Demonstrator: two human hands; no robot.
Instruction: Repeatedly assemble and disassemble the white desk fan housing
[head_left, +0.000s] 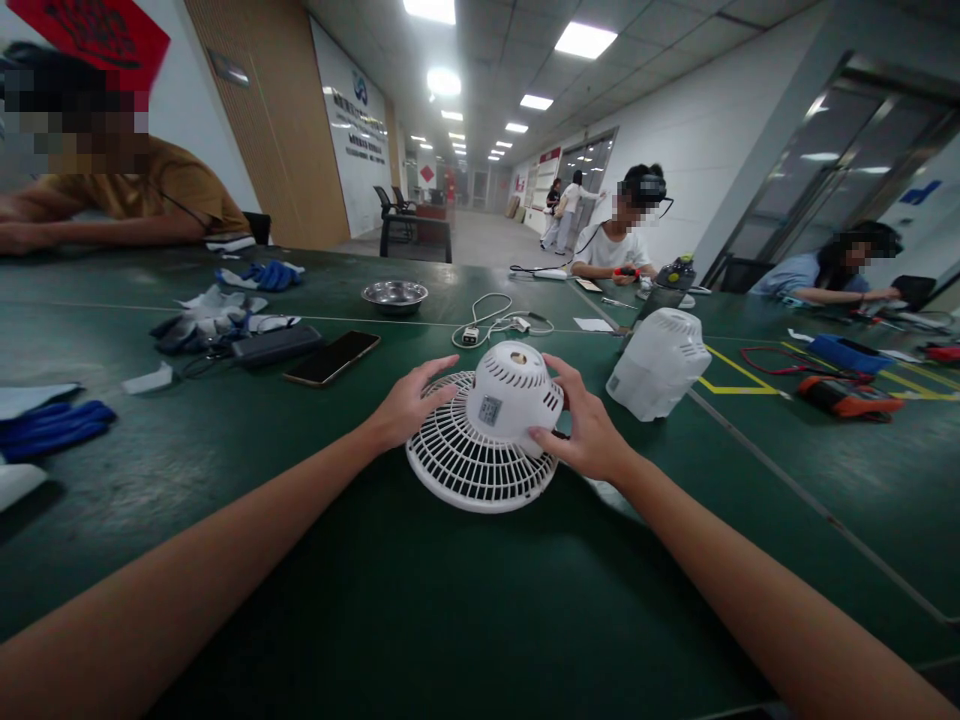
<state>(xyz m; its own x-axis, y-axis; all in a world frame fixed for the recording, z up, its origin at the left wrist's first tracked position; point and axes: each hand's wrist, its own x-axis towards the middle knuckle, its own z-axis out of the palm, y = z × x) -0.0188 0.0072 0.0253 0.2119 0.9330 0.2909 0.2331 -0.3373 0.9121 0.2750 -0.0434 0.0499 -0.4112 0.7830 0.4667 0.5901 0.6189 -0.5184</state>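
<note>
A white fan head lies face down on the green table [420,600]: its round grille [469,470] rests flat and the domed motor housing [512,392] stands up from it. My left hand [409,405] grips the grille's left rim with fingers curled. My right hand [585,425] clasps the right side of the motor housing, fingers wrapped round it. A second white fan part [660,362] lies just right of my right hand.
A black phone [331,357], a dark power bank [276,344], a steel bowl [394,294], white cables [491,320] and blue gloves [49,425] lie on the left and centre. An orange tool [851,395] lies at the right. Other people sit along the table's far side.
</note>
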